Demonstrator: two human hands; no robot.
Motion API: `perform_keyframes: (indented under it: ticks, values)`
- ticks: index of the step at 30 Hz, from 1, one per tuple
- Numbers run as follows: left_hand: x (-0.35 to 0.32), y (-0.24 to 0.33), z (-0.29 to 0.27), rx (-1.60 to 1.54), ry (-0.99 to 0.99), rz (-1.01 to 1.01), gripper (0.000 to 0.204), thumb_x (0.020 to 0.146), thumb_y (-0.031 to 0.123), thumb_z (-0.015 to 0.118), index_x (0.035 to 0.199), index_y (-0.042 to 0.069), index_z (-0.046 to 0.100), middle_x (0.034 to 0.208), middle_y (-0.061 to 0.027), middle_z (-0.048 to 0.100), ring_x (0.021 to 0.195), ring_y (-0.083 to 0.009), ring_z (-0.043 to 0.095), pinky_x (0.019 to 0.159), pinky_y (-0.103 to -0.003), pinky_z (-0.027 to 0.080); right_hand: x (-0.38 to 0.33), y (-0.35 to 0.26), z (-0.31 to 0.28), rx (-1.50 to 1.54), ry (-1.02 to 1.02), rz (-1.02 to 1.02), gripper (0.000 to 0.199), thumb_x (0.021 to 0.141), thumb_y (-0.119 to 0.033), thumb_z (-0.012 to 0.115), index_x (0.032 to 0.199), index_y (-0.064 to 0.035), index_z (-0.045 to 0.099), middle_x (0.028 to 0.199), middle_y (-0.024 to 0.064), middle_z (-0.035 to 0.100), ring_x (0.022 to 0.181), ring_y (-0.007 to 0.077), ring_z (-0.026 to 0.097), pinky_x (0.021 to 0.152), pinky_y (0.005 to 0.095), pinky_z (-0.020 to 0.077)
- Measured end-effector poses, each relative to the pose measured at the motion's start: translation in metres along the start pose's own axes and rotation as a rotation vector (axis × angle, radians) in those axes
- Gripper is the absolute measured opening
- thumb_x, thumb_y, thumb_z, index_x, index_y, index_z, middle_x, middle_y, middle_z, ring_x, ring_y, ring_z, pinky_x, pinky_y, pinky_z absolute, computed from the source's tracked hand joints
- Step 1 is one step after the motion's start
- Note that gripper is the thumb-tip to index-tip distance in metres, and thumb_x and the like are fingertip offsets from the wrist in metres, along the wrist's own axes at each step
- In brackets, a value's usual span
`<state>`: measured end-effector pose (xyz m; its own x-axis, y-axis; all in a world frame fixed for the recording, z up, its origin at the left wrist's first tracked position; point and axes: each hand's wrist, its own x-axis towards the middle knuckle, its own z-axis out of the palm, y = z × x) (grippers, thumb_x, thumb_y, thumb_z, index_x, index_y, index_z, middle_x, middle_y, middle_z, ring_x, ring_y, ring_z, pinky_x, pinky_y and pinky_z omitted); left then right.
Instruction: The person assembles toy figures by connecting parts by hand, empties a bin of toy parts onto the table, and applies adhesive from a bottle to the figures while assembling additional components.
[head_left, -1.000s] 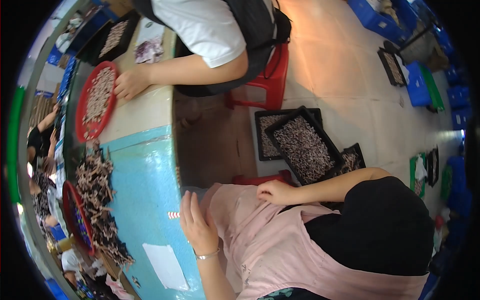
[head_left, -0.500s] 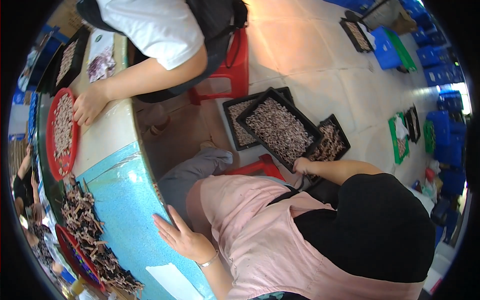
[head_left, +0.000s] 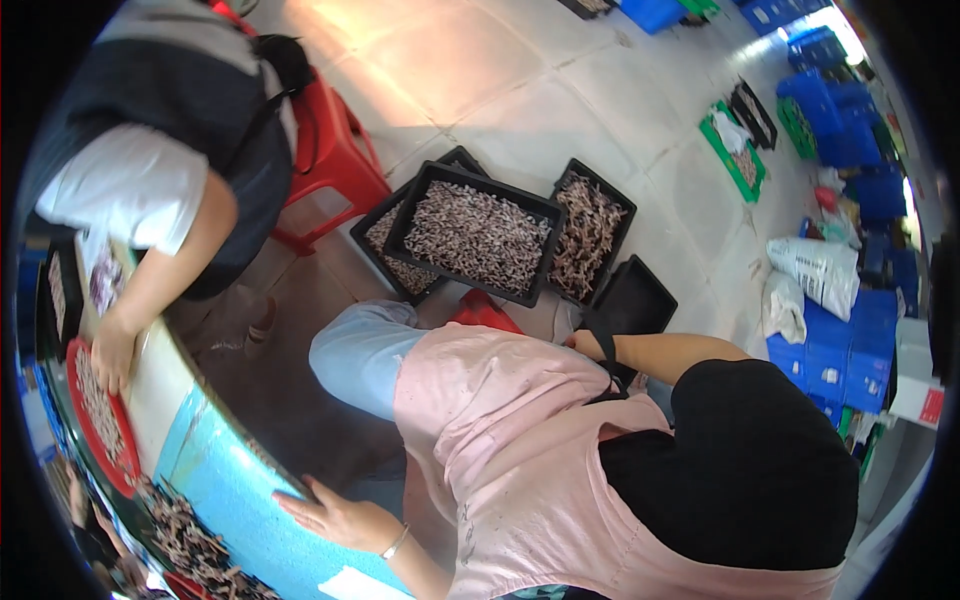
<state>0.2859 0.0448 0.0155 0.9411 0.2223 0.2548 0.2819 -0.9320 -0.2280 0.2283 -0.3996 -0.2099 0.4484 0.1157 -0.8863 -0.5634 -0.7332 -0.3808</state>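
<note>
Beside the table, four black trays are lying close together on the floor, and two red stools are standing, one mostly hidden. On the table, two red baskets, one barely showing, and one white sheet are resting.

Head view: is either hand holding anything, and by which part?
Left hand holds nothing, resting on the blue tabletop; I cannot tell whether the right hand grips anything.
</note>
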Motion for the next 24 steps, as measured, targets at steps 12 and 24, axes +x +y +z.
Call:
perform_keyframes:
  ticks: [12,24]
  values:
    - [0.019,0.043,-0.015,0.086,-0.082,-0.166,0.023,0.090,0.020,0.054,0.092,0.006,0.073,0.139,-0.0305,0.037,0.123,-0.0442,0.045,0.102,-0.049,0.037,0.085,0.106,-0.008,0.669,0.155,0.453,0.012,0.082,-0.009,0.055,0.081,-0.0061,0.066,0.067,0.0061,0.064,0.055,0.0173,0.061,0.046,0.0300,0.0466]
    - [0.017,0.030,-0.010,0.040,-0.285,-0.462,0.019,0.082,0.002,0.050,0.091,-0.005,0.065,0.141,-0.0206,0.037,0.080,-0.0341,0.062,0.071,-0.044,0.049,0.249,0.059,-0.015,0.977,0.516,0.598,0.047,0.071,-0.007,0.074,0.113,0.0016,0.055,0.099,0.0144,0.063,0.089,0.0238,0.062,0.071,0.0376,0.0518]
